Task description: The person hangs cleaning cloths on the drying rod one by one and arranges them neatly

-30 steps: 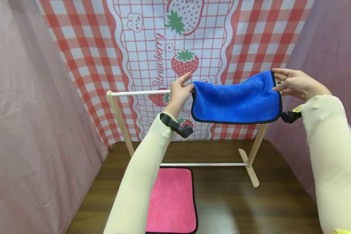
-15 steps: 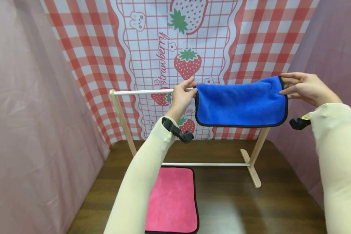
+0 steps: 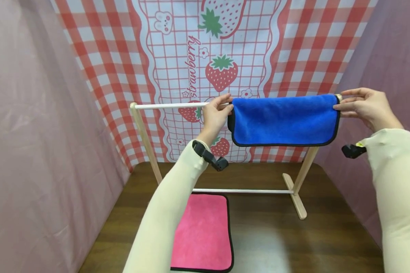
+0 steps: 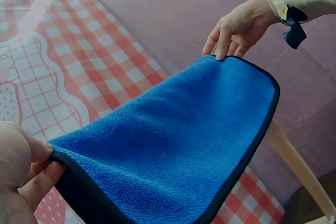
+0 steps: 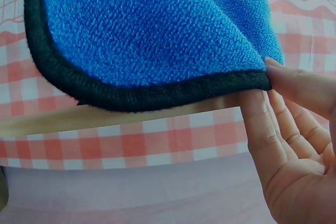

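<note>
A blue towel with black edging hangs folded over the top bar of a wooden rack, on its right half. My left hand pinches the towel's left edge at the fold, thumb in front, as the left wrist view also shows. At the opposite end, my right hand pinches the right edge between thumb and fingers, beside the rack's top corner. The right wrist view shows that thumb on the towel's black border. The towel hides the bar behind it.
A pink towel with black edging lies flat on the dark wooden table, partly behind my left forearm. The rack's lower bar and right foot stand behind it. A strawberry-print checked cloth hangs at the back.
Both hands have moved slightly right, and the right hand has come down. The towel's raised right end has lowered, so its top edge now runs nearly straight along the bar.
</note>
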`<act>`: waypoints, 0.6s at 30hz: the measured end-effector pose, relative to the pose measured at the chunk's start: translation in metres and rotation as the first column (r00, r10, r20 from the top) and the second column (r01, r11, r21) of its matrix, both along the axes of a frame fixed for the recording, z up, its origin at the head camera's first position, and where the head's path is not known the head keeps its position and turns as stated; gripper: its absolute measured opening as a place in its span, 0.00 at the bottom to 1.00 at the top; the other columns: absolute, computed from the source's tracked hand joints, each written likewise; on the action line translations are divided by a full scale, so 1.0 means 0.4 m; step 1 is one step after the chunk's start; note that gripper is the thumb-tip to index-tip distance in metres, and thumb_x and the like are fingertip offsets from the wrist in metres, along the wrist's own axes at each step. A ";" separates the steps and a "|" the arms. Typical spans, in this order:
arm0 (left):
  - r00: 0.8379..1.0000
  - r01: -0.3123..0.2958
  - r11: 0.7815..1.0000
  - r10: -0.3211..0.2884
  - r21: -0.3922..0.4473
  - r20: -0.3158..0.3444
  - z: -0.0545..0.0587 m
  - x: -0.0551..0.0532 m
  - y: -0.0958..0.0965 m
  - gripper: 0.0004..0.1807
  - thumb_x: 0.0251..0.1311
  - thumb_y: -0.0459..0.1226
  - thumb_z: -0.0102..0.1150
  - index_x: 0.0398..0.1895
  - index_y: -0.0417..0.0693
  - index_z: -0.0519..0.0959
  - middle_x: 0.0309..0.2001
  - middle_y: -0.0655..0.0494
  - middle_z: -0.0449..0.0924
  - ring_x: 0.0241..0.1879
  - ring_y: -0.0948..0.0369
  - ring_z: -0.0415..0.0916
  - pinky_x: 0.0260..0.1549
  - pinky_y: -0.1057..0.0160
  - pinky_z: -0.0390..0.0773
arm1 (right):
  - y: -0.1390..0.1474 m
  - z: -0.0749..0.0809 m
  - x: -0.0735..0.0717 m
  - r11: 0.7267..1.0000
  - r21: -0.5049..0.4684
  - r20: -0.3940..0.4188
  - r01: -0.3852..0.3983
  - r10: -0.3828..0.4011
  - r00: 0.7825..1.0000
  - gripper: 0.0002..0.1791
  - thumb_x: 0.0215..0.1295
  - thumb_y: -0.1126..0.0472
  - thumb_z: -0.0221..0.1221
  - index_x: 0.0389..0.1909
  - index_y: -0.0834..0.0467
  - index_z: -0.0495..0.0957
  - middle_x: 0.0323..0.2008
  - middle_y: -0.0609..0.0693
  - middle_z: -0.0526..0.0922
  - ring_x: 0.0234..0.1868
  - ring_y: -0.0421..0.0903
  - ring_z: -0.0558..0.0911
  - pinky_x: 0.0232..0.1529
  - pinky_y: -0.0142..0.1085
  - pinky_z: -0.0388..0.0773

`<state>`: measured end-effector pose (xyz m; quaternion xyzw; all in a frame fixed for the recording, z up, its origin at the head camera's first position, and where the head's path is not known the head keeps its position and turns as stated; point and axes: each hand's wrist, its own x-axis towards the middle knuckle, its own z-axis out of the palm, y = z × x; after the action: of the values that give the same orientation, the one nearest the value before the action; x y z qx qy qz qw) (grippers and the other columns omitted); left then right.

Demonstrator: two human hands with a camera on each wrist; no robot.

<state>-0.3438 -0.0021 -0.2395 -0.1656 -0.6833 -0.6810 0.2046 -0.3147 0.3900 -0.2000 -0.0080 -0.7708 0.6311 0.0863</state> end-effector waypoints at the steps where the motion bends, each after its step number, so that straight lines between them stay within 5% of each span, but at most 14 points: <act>1: 1.000 0.002 1.000 -0.002 0.002 -0.005 -0.004 0.000 0.000 0.20 0.62 0.22 0.60 0.58 0.34 0.79 0.50 0.41 0.84 0.46 0.52 0.83 0.39 0.68 0.83 | 0.001 -0.003 -0.001 1.000 0.003 0.004 0.005 -0.005 1.000 0.15 0.55 0.62 0.72 0.40 0.45 0.79 0.28 0.41 0.84 0.28 0.38 0.85 0.27 0.31 0.84; 12: 0.999 0.011 1.000 -0.010 0.017 -0.042 -0.034 0.001 -0.009 0.21 0.57 0.19 0.62 0.55 0.32 0.80 0.51 0.39 0.83 0.48 0.51 0.82 0.46 0.69 0.80 | 0.000 -0.028 -0.004 0.977 -0.214 -0.016 0.004 -0.008 1.000 0.15 0.53 0.69 0.71 0.37 0.50 0.81 0.27 0.45 0.86 0.27 0.42 0.87 0.25 0.33 0.84; 18: 0.999 0.014 0.999 -0.013 0.031 -0.043 -0.038 0.001 -0.012 0.22 0.55 0.17 0.62 0.55 0.31 0.79 0.51 0.39 0.83 0.49 0.50 0.82 0.47 0.68 0.81 | -0.001 -0.035 -0.004 0.970 -0.244 -0.014 -0.003 0.000 1.000 0.14 0.54 0.69 0.71 0.37 0.52 0.81 0.29 0.45 0.86 0.27 0.42 0.87 0.25 0.33 0.84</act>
<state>-0.3433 -0.0070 -0.2548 -0.1814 -0.6668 -0.6895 0.2170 -0.3163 0.3897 -0.2140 -0.0137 -0.6867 0.7213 0.0895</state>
